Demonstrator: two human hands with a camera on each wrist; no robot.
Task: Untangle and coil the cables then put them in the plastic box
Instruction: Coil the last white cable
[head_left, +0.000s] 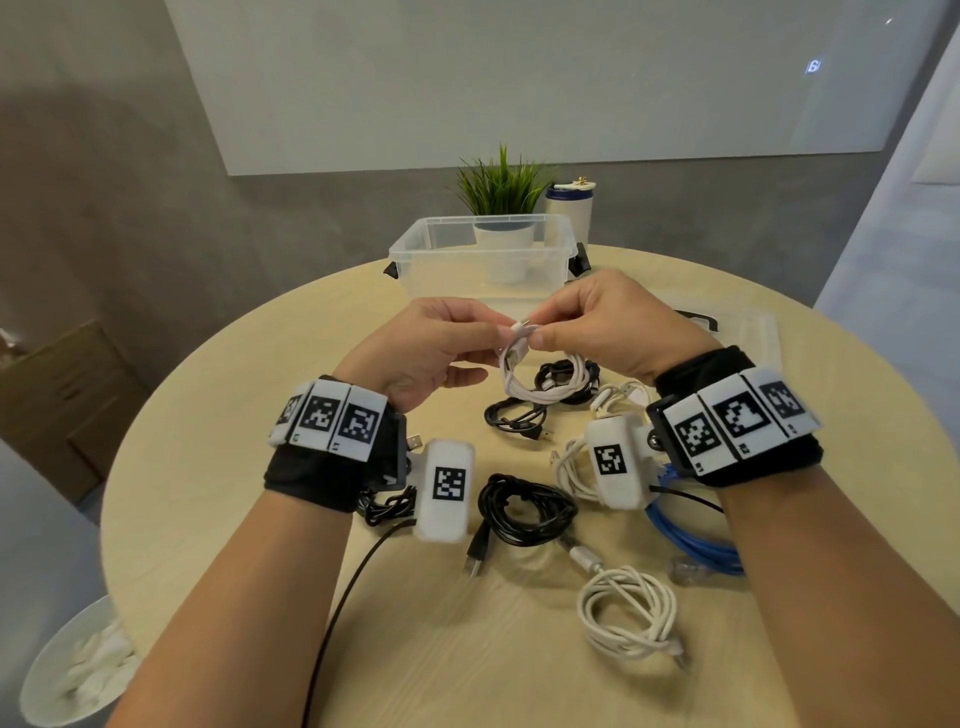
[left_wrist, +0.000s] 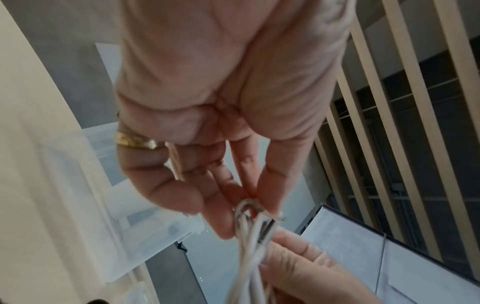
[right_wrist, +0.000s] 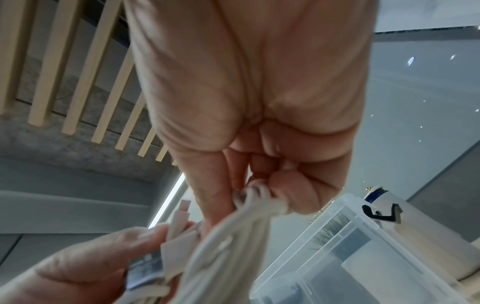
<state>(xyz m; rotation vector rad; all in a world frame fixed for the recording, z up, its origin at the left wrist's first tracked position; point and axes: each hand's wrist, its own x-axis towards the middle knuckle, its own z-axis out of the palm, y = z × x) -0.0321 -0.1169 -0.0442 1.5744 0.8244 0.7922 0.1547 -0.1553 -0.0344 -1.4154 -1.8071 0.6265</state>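
Both hands hold one small white cable coil (head_left: 524, 374) above the middle of the round table (head_left: 260, 395). My left hand (head_left: 457, 332) pinches the top of the white cable coil (left_wrist: 249, 230) between thumb and fingers. My right hand (head_left: 561, 322) pinches the coil's plug end from the other side, thumb and fingers curled round the white cable coil (right_wrist: 249, 207). The clear plastic box (head_left: 483, 249) stands open just behind the hands and looks empty. Other cables lie on the table under and before my wrists.
Black coiled cables (head_left: 524, 509), a blue network cable (head_left: 696, 540) and a white coil (head_left: 628, 613) lie near the front. The box lid (head_left: 737, 332) rests at right. A potted plant (head_left: 501, 208) and a tumbler (head_left: 569, 208) stand behind the box.
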